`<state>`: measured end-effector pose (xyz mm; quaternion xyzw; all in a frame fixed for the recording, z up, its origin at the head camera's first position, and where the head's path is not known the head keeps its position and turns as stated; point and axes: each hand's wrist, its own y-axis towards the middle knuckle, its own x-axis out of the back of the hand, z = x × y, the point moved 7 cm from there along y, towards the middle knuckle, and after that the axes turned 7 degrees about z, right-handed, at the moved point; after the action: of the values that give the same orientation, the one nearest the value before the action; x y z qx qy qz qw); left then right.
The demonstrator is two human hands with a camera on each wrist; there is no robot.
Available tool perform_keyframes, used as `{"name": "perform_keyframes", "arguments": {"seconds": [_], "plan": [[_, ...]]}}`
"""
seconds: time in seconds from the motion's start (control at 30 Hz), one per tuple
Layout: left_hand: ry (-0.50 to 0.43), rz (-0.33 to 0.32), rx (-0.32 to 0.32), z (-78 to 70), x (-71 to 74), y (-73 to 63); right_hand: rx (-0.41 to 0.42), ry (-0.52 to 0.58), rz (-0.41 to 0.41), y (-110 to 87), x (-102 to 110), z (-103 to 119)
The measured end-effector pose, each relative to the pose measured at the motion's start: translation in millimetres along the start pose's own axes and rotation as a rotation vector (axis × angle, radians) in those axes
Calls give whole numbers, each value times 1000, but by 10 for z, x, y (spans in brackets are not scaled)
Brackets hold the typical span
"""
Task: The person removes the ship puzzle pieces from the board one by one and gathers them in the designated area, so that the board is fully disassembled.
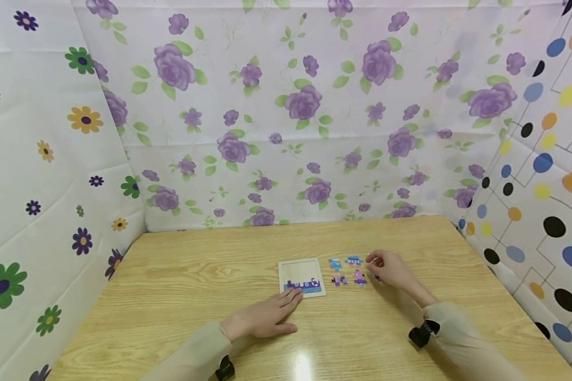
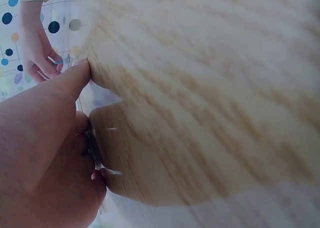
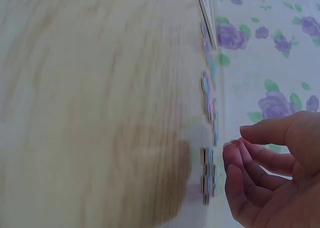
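Observation:
A square puzzle tray (image 1: 301, 263) with a pale wooden rim lies on the table, and purple and blue puzzle pieces (image 1: 302, 286) fill its bottom part. My left hand (image 1: 267, 316) rests flat, its fingertips on the tray's lower left edge and its thumb spread on the table. To the tray's right lie several loose puzzle pieces (image 1: 359, 278), blue, pink and purple. Over the rightmost puzzle piece (image 1: 376, 277) hovers my right hand (image 1: 392, 269), partly covering it. In the right wrist view its fingers curl loosely near the thumb, with nothing visible between them.
The wood-grain table (image 1: 209, 264) meets a flower-print cloth wall (image 1: 276, 174) at the back. Cloth walls also stand at the left and right. Dark bands (image 1: 424, 333) with small devices are worn on both wrists.

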<state>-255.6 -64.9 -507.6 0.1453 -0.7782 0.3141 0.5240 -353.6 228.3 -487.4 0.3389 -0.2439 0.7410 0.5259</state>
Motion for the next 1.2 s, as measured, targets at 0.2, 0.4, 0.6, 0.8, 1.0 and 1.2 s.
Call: {"name": "perform_keyframes", "arguments": {"seconds": [0.2, 0.4, 0.6, 0.8, 1.0, 1.2], "plan": [[2, -2, 4, -5, 12, 5, 36, 26, 27, 51, -144, 134], [13, -8, 0, -28, 28, -2, 121, 18, 23, 77, -290, 306], [-5, -13, 9, -46, 57, -11, 247, -6, 101, 89, -481, 594], [-18, -13, 26, -37, 84, -8, 296, -45, 185, 138, -691, 823], [-8, -12, 37, -35, 88, -5, 311, -77, 215, 217, -868, 972], [13, -25, 43, -23, 88, -11, 267, -67, 241, 295, -953, 1044]]}}
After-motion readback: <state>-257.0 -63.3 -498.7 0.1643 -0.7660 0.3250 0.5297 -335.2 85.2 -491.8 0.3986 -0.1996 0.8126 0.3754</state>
